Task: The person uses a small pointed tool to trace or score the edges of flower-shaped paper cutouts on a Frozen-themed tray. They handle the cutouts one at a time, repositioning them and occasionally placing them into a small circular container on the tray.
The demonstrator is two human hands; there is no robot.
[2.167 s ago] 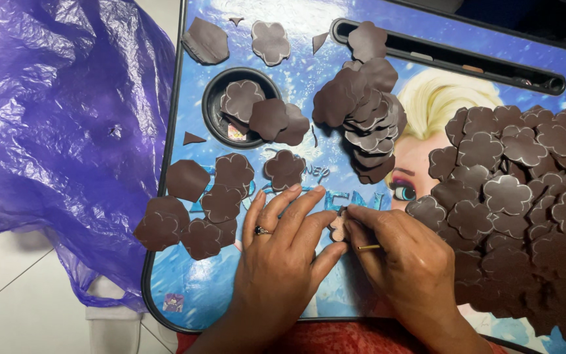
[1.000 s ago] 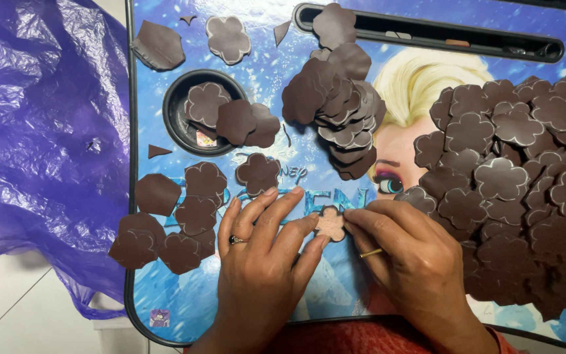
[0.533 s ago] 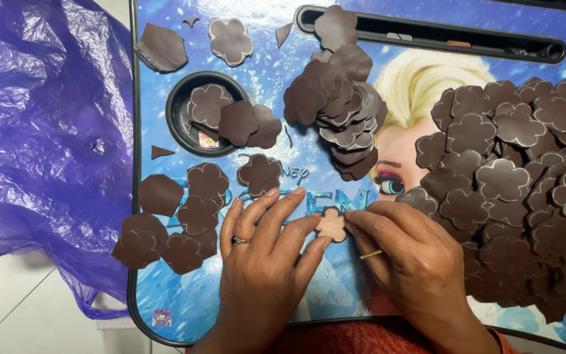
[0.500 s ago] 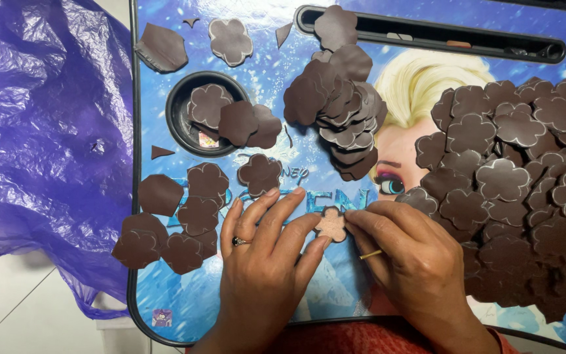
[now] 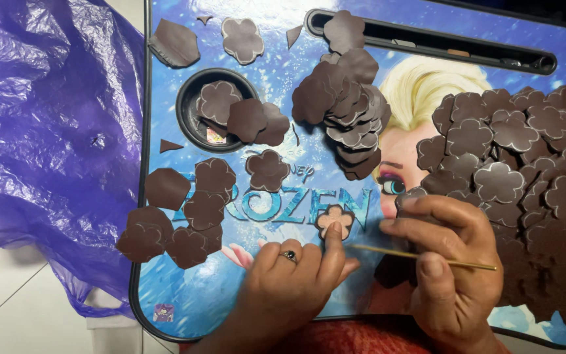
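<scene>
left hand [image 5: 289, 275] presses small flower cutout [image 5: 334, 219]; right hand [image 5: 450, 262] grips stick [image 5: 420, 257].

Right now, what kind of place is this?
Likely a home craft spot: a child's printed lap tray covered in brown flower cutouts, a purple plastic bag beside it, and a left hand pressing one cutout.

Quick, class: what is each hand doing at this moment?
Left hand: one fingertip pressing on a small flower cutout, holding nothing.
Right hand: closed on a thin stick and a brown piece.
</scene>
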